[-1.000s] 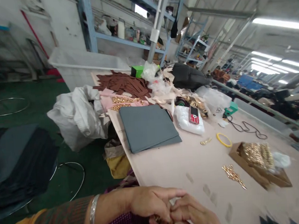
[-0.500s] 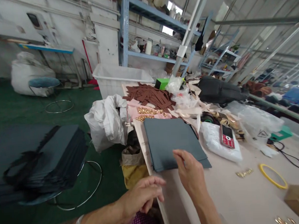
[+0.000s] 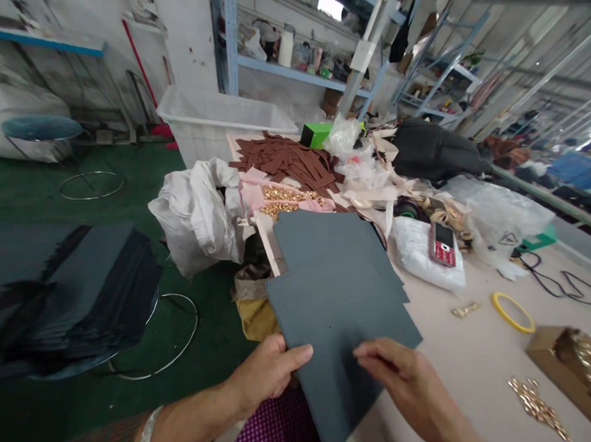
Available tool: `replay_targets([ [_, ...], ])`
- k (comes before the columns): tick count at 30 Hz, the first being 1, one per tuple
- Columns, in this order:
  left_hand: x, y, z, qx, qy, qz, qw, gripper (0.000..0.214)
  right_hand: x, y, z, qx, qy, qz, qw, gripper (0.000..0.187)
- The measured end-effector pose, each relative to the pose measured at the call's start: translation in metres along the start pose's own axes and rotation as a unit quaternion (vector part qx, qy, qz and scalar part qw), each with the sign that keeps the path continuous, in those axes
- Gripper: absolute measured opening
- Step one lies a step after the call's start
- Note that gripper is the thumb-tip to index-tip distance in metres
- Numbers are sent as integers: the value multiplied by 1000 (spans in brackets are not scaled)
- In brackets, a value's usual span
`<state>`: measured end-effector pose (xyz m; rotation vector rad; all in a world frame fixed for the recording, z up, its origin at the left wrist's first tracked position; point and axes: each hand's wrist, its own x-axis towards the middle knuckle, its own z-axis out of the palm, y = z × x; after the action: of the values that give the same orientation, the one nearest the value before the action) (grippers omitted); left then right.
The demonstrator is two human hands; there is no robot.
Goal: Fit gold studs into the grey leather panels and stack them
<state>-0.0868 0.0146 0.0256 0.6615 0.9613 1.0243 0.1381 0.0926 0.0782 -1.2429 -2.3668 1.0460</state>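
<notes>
My left hand (image 3: 272, 372) grips the left edge of a dark grey-green sheet (image 3: 326, 312), its thumb on top and its fingers beneath. The sheet juts past the table's front edge toward me and overlaps a stack of like sheets (image 3: 331, 235). A tiny dark dot marks the sheet near its middle. Over the sheet's right part, my right hand (image 3: 399, 371) has thumb and fingertips pinched together; whatever they hold, if anything, is too small to make out. From this view I cannot tell whether those fingertips touch the sheet.
On the table lie a red phone (image 3: 443, 244) on a white plastic packet (image 3: 418, 257), a yellow ring (image 3: 512, 313), gold metal pieces (image 3: 537, 406) and a cardboard box (image 3: 559, 358). Brown strips (image 3: 286, 158) are heaped behind the stack. A bundle of dark sheets (image 3: 69, 288) sits on a stool at left.
One sheet has come toward me off the stack, and my left hand now grips its edge. My right hand has moved lower and to the right, over that sheet.
</notes>
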Motion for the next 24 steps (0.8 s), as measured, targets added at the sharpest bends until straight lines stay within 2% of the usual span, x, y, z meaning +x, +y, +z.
replay_targets([
  [2,-4,-2,6,6,-32,14,999,36,-2,4,7,58,67,60,994,22],
  [4,-9,0,10,39,-59,33,997,25,1,7,17,119,92,106,983,24],
  [7,-14,6,13,79,-75,52,993,21,8,7,27,194,65,134,970,22],
  [9,-13,6,13,54,-77,57,994,27,10,6,29,221,43,147,963,20],
  [13,-6,-2,14,6,-31,60,998,42,10,5,31,240,38,151,958,22],
  [17,-2,-10,15,22,21,34,999,36,10,6,35,237,30,152,959,22],
  [21,0,-14,13,41,29,14,999,38,13,6,39,234,26,140,962,22],
  [24,-1,-13,15,48,18,5,999,40,12,3,42,250,50,142,956,18],
])
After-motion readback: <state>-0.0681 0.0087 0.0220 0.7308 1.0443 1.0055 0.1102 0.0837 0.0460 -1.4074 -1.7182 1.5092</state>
